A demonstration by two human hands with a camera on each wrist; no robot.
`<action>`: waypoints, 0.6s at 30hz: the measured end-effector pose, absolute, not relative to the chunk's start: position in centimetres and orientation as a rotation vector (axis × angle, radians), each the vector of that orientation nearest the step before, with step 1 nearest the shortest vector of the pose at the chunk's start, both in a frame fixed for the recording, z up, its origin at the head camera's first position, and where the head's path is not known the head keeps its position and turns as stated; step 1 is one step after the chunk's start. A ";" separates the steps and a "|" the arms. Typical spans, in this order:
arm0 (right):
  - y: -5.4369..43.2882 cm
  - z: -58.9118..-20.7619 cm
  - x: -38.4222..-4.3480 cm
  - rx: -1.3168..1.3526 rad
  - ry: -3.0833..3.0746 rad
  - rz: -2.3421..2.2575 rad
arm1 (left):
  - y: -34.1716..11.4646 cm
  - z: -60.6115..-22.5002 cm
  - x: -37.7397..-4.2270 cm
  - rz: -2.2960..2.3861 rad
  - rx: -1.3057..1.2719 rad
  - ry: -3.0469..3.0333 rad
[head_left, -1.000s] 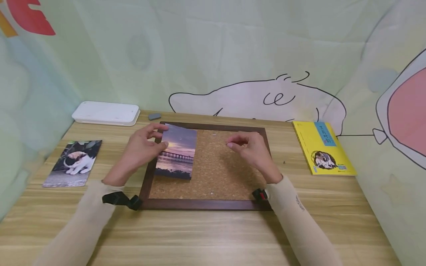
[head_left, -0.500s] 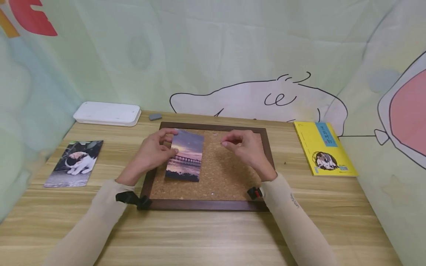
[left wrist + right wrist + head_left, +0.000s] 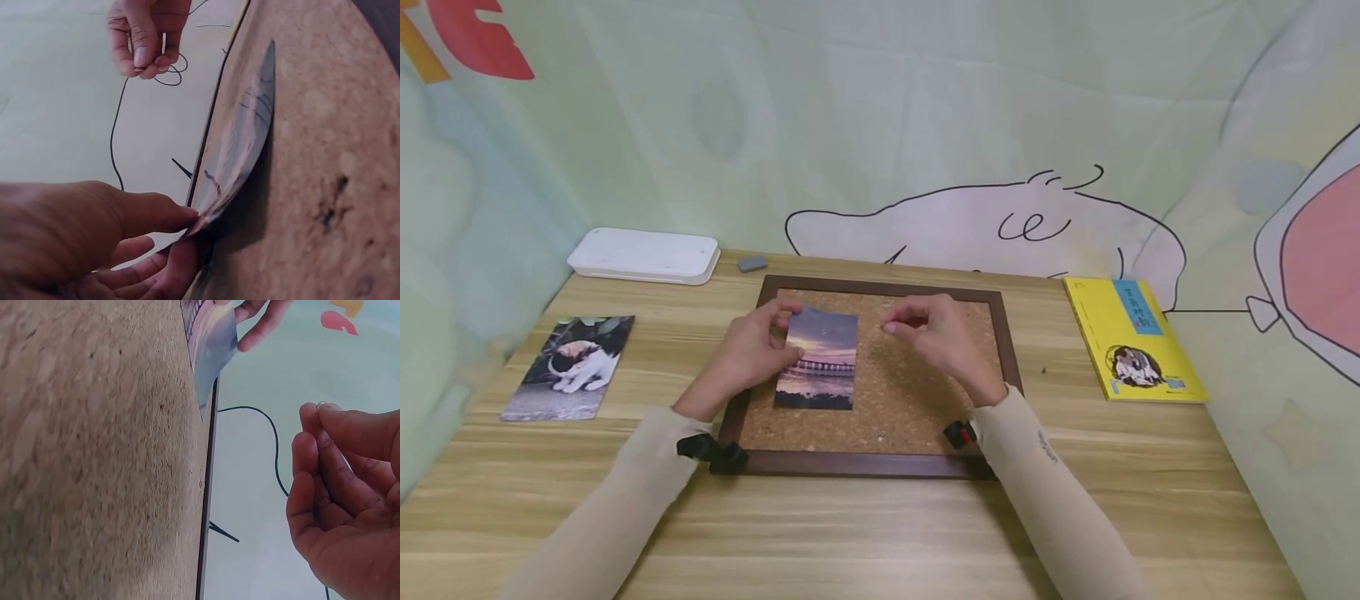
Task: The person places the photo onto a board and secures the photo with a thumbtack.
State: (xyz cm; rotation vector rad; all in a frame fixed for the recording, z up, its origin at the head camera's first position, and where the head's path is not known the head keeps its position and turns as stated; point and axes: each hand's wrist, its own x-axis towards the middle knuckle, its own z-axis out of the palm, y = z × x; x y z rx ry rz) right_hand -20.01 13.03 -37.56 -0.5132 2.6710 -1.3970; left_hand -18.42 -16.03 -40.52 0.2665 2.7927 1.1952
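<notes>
Cork board (image 3: pixel 917 392) has the sunset photo (image 3: pixel 817 360) lying on it, left hand (image 3: pixel 747 354) pinching its edge. Right hand (image 3: pixel 937 332) pinches a tiny pin (image 3: pixel 163 44); loose grip could drop it or skew the photo.

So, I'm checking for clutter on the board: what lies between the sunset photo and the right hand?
Only bare cork board separates the sunset photo from the right hand, as the head view shows.
</notes>
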 end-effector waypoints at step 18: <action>10.1 -38.0 -22.1 -0.592 2.596 -1.285 | -15.2 -41.3 -18.3 0.991 0.328 2.928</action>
